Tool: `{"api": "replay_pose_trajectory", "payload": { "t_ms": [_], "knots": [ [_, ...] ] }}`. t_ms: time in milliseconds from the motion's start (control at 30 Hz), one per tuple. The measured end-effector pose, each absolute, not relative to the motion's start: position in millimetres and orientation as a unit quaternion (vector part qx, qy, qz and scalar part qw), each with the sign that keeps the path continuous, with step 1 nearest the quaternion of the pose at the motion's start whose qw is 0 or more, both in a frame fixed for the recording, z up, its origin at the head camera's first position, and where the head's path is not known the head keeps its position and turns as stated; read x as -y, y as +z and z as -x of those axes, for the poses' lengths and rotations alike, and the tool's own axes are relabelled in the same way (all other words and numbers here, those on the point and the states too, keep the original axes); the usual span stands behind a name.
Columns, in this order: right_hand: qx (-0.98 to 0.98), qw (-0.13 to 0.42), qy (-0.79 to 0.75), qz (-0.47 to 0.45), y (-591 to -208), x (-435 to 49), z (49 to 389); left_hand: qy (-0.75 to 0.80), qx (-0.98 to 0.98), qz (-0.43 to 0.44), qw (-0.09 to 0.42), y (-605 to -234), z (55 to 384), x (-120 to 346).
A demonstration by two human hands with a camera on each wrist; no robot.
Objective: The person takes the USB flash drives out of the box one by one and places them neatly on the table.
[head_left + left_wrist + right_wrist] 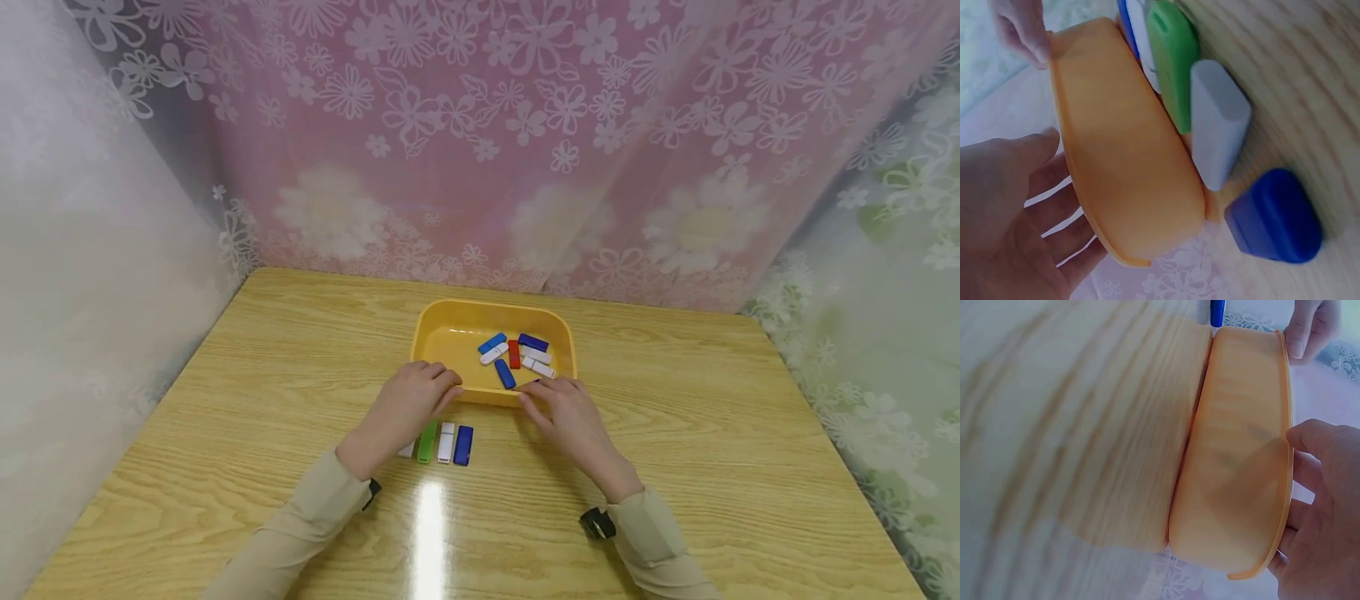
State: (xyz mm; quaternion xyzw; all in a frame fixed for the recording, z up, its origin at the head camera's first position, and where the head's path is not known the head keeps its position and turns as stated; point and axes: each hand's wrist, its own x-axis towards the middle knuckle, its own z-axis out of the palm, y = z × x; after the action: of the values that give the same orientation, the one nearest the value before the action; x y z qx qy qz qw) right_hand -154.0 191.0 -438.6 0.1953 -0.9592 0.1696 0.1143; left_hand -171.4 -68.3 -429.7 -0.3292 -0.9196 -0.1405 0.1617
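Observation:
A yellow plastic bin (pixel 489 397) stands on the table, and both hands grip its near rim. My left hand (pixel 408 402) holds the left part, thumb outside and fingers over the inner side. Further right, my right hand (pixel 576 423) pinches the same rim between thumb and fingers. Inside lie several USB flash drives, among them a red one (pixel 513 354) and a blue one (pixel 505 374). In front of the bin is a row of drives: a blue one (pixel 463 446), a white one (pixel 446 442), a green one (pixel 427 442) and a pale one (pixel 1217 125), partly hidden by the left hand in the head view.
Another blue drive (pixel 1279 215) ends the row in the left wrist view. The wood-grain table (pixel 712 433) reaches back to a pink flowered curtain (pixel 465 183). Pale sheets hang at left and right. Each wrist wears a black strap.

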Motion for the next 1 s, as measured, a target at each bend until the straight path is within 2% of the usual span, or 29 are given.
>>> {"api": "replay_pose_trajectory", "payload": {
  "t_ms": [233,633,833,1000],
  "knots": [
    [0.959,0.107,0.178,-0.191,-438,-190,153,-0.092,0.919,0.334,0.188,-435,173,69],
    [0.958,0.09,0.189,-0.199,-432,-188,158,-0.105,0.909,0.335,0.224,-442,175,68],
    [0.947,0.071,0.232,-0.211,-410,-180,171,-0.115,0.91,0.334,0.219,-441,174,69],
    [0.961,0.065,0.184,-0.195,-398,-168,191,-0.116,0.913,0.329,0.209,-442,173,67]
  ]
}}
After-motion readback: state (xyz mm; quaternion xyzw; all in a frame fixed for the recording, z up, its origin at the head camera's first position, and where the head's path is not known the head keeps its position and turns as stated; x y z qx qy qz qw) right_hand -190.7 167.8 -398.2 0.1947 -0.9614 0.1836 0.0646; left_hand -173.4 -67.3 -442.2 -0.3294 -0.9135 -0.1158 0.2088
